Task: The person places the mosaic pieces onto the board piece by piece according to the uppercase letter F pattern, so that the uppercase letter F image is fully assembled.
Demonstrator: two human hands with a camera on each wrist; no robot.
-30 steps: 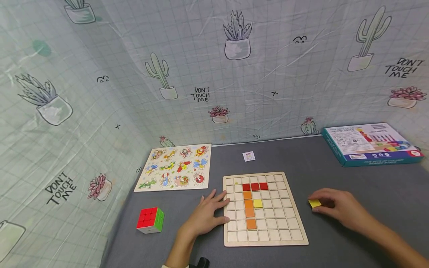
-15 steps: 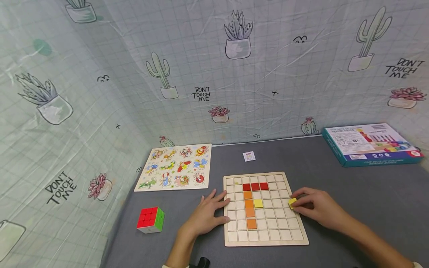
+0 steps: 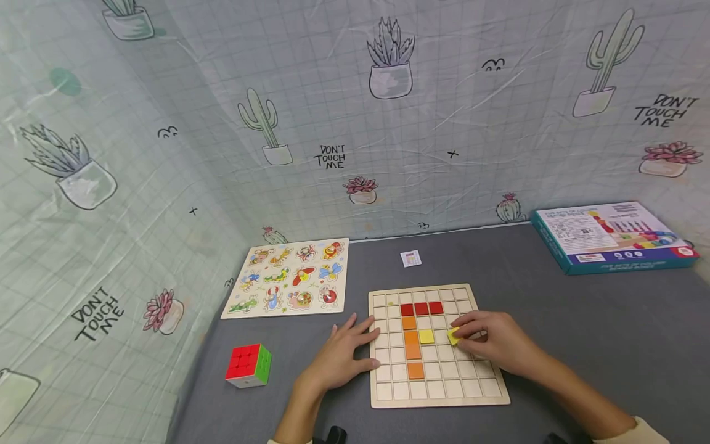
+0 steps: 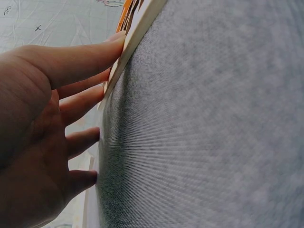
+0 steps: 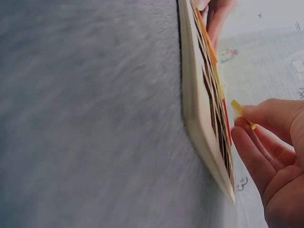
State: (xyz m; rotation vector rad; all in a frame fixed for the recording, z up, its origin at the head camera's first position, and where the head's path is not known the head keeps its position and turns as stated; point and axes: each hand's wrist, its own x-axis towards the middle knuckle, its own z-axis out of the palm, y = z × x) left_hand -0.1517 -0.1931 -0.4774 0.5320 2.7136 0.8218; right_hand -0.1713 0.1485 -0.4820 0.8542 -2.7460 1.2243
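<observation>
A square wooden grid board lies on the dark table. Set in its cells are red tiles, orange tiles and one yellow tile. My right hand pinches a second yellow tile between thumb and fingers, over the right half of the board. In the right wrist view this pinched tile is raised off the board's surface. With fingers spread, my left hand touches the board's left edge. The left wrist view shows its thumb on the board's rim.
A puzzle board with insect pictures lies at the back left, and a red-and-green puzzle cube stands before it. Behind the grid board is a small printed card. A flat teal box occupies the back right.
My right hand has carried the yellow tile leftward, from the table right of the board to above its cells. The left hand has stayed at the board's edge.
</observation>
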